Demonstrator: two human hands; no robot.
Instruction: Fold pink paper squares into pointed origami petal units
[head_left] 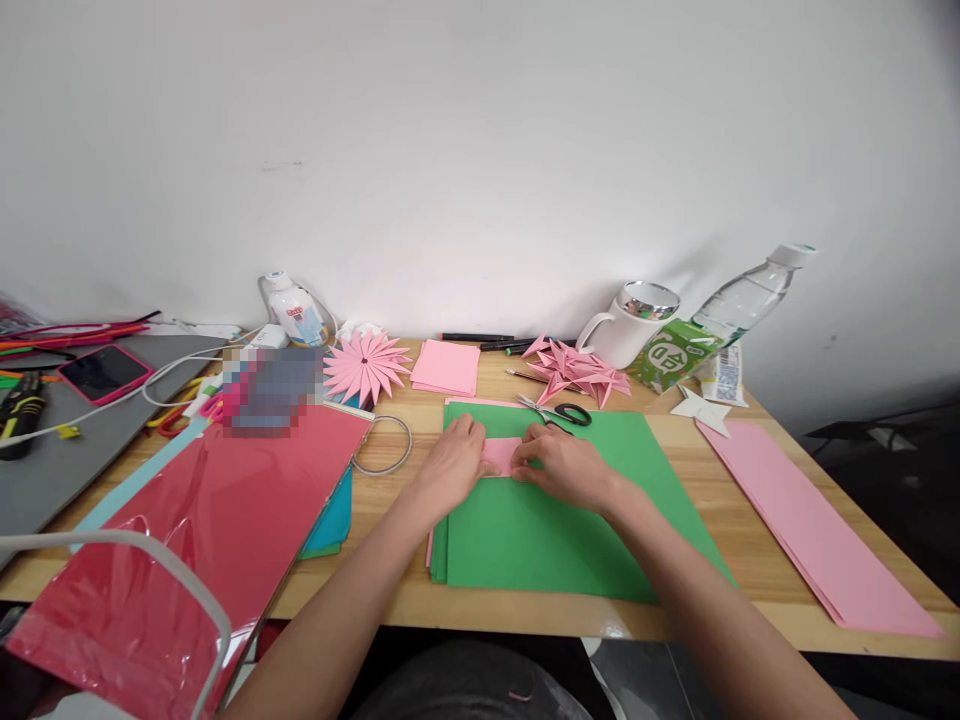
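Note:
A small pink paper piece [501,455] lies on a stack of green sheets [555,530] in the middle of the wooden table [390,500]. My left hand [450,465] presses on its left edge with fingers curled down. My right hand [566,465] pinches its right edge. Black-handled scissors [559,411] lie just beyond my right hand on the green stack.
A red plastic folder [202,520] fills the left side. Behind stand a pink paper flower [365,366], pink square sheets [446,367], folded pink stars [577,372], a white mug [628,325], a green carton [671,355], a water bottle [746,295]. Long pink strips [810,525] lie right; a phone [105,372] far left.

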